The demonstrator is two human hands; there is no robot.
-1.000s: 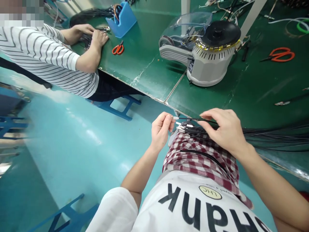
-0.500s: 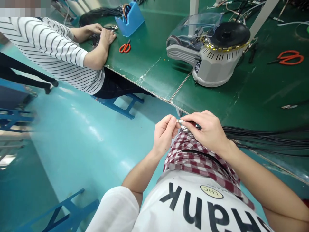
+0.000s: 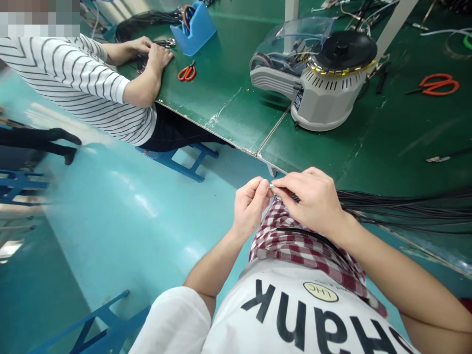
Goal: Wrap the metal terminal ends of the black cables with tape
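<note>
My left hand (image 3: pixel 250 206) pinches a thin black cable near its end, and a small metal terminal (image 3: pixel 272 186) pokes out past the fingertips. My right hand (image 3: pixel 311 199) sits right beside it, its fingers closed over a bundle of black cables (image 3: pixel 401 209). The bundle runs off to the right, over my lap. Most of the other metal cable ends are hidden behind my fingers. A red-and-white checked cloth (image 3: pixel 298 246) lies on my lap beneath both hands.
Ahead stands a green workbench (image 3: pixel 221 113) with a grey tape dispenser machine (image 3: pixel 317 103), orange scissors (image 3: pixel 187 73) and a blue holder (image 3: pixel 193 32). A co-worker in a striped top (image 3: pixel 73 86) handles cables there. A blue stool (image 3: pixel 177 162) stands on the teal floor.
My right hand has moved left, closer to my left hand, and now covers most of the metal cable ends. The view has shifted slightly.
</note>
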